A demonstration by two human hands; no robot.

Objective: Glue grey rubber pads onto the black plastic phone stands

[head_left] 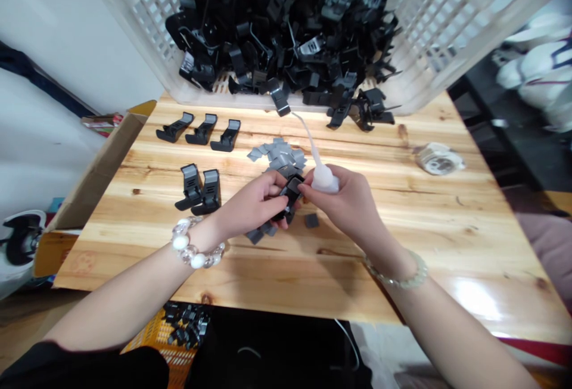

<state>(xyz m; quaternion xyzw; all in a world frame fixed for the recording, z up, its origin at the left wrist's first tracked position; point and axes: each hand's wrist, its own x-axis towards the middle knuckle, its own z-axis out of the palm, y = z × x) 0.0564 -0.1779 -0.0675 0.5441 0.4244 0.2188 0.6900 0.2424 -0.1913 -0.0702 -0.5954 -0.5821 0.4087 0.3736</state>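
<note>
My left hand [263,199] grips a black plastic clip [291,193] with a grey pad on its face. In my right hand [346,198] is a white squeeze bottle [325,179] with a long thin nozzle pointing up and away from me. The thumb and fingertips of that hand also touch the upper edge of the clip. Beyond my hands lies a pile of thin grey squares [282,155]. More grey pieces [261,233] lie partly under my left hand, and one dark grey square [311,220] sits alone below my right.
A white plastic crate [187,96] full of black clips [268,37] stands at the back, some spilling over its rim. Several finished-looking clips [203,130] stand in rows at left. A tape roll [440,158] lies at right. An orange basket [154,341] of black parts is below the table edge.
</note>
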